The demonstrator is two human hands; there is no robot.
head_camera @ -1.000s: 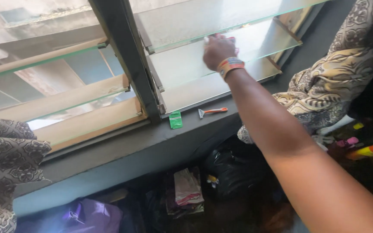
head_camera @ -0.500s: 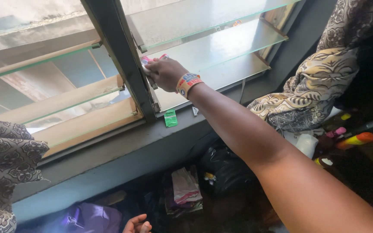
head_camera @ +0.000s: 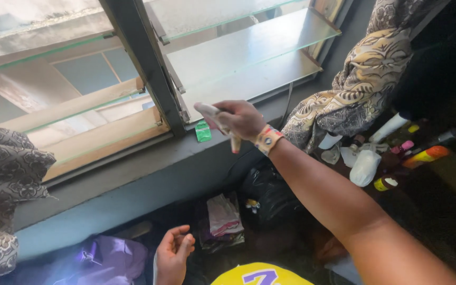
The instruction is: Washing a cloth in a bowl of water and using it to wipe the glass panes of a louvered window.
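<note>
Right arm is stretched forward and to the left over the grey window sill (head_camera: 133,174), wrist with a coloured band turned inward. Right hand (head_camera: 241,119) is closed around a pale, slim stick-like object with an orange-pink tip (head_camera: 222,126); what it is cannot be told through the blur. Its long axis runs diagonally: pale end up-left toward the dark window frame post (head_camera: 143,63), orange tip down-right below the fist. It is held above the sill, just right of a small green packet (head_camera: 203,132) lying on the sill. Left hand (head_camera: 174,253) is seen low, palm up, fingers loosely curled, nothing held.
</note>
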